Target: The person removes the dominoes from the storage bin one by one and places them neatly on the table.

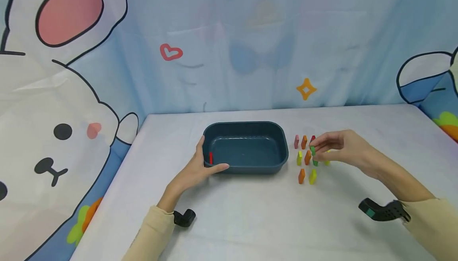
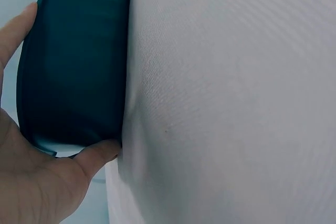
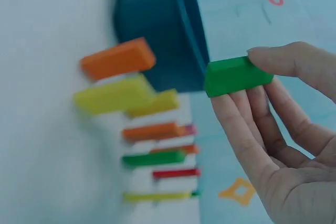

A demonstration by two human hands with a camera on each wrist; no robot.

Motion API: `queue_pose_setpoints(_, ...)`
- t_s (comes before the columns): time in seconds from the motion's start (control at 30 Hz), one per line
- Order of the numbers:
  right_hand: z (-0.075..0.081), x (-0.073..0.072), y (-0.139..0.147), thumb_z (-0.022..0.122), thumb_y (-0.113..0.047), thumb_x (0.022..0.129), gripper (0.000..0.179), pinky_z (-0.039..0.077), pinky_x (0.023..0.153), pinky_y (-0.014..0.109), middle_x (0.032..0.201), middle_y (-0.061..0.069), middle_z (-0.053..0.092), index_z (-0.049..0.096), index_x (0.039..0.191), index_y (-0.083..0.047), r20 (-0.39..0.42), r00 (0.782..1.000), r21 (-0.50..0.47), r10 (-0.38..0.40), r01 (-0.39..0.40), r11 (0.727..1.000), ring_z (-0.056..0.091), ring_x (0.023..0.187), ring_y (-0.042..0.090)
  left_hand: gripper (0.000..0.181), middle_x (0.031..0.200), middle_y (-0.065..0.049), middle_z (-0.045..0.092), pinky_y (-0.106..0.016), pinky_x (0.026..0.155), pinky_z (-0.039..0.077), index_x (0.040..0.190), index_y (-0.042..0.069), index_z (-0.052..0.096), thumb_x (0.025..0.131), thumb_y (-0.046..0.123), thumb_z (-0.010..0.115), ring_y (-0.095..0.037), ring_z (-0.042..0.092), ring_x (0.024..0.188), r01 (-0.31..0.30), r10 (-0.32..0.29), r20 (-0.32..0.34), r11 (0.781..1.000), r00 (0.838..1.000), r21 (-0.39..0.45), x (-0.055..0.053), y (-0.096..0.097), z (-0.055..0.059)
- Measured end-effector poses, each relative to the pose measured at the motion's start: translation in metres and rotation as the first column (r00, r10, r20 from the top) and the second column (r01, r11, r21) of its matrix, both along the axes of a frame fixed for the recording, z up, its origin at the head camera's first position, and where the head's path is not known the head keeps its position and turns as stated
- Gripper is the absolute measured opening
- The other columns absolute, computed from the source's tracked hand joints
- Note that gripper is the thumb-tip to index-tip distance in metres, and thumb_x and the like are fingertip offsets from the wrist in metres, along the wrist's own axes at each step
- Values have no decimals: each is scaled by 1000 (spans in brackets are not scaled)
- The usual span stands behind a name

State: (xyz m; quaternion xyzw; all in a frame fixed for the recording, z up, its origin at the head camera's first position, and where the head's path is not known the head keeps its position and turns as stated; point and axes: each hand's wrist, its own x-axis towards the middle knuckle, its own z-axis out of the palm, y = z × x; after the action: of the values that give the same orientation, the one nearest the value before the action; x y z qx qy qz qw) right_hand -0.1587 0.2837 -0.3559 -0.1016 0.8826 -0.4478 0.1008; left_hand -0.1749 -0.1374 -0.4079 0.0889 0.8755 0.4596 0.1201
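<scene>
A dark teal plastic basin (image 1: 245, 169) stands on the white table, with a small red block (image 1: 211, 158) upright inside its left end. My left hand (image 1: 198, 167) grips the basin's front left corner, thumb along the front and fingers at the left side. Between thumb and fingertips, my right hand (image 1: 345, 151) pinches a green block (image 3: 239, 76) above a group of standing blocks. The group includes an orange block (image 1: 301, 176), a yellow block (image 1: 313, 176), a pink block (image 1: 296, 142) and another green block (image 1: 315, 163). The right hand partly hides some of them.
The white-covered table (image 1: 257, 221) ends at a blue cartoon curtain (image 1: 232, 74) behind the basin. The group of blocks lies just right of the basin. A black wrist device (image 1: 184, 218) sits on the left cuff, another device (image 1: 384, 210) on the right.
</scene>
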Motion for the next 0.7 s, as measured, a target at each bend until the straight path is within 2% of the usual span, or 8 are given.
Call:
queue_pose_setpoints(0.13, -18, 13, 16, 78, -12, 95, 37, 54, 79, 20, 108, 6, 72, 67, 126, 5, -58, 997, 37, -46, 48, 998, 64, 92, 2, 128, 176, -7, -2, -64, 122, 25, 168, 25, -14, 87, 58, 80, -34, 13, 160, 1, -1, 1, 1000, 1000, -3, 0, 0, 1)
queue_pose_setpoints(0.3, -37, 22, 24, 78, -11, 94, 33, 54, 78, 21, 110, 5, 72, 68, 122, 4, -55, 997, 37, -62, 64, 997, 63, 93, -2, 129, 176, -9, -1, -65, 122, 25, 168, 25, -13, 86, 60, 80, -35, 14, 160, -8, 9, 11, 1000, 1000, -13, 0, -1, 0)
queue_pose_setpoints(0.47, -47, 21, 22, 79, -10, 92, 33, 54, 80, 21, 112, 7, 72, 69, 121, 3, -47, 997, 25, -57, 59, 998, 62, 95, -2, 129, 176, -9, 0, -65, 122, 25, 168, 24, -13, 85, 61, 80, -35, 13, 160, -17, 18, 10, 1000, 1000, -18, 0, -2, -2)
queue_pose_setpoints(0.7, -58, 20, 18, 79, -8, 91, 30, 54, 80, 25, 112, 10, 69, 70, 117, 2, -4, 999, 8, -51, 51, 999, 62, 95, 6, 129, 176, -9, -2, -65, 122, 25, 168, 24, -13, 86, 60, 80, -34, 13, 160, -1, 1, 7, 1000, 1000, -10, -2, 0, -2)
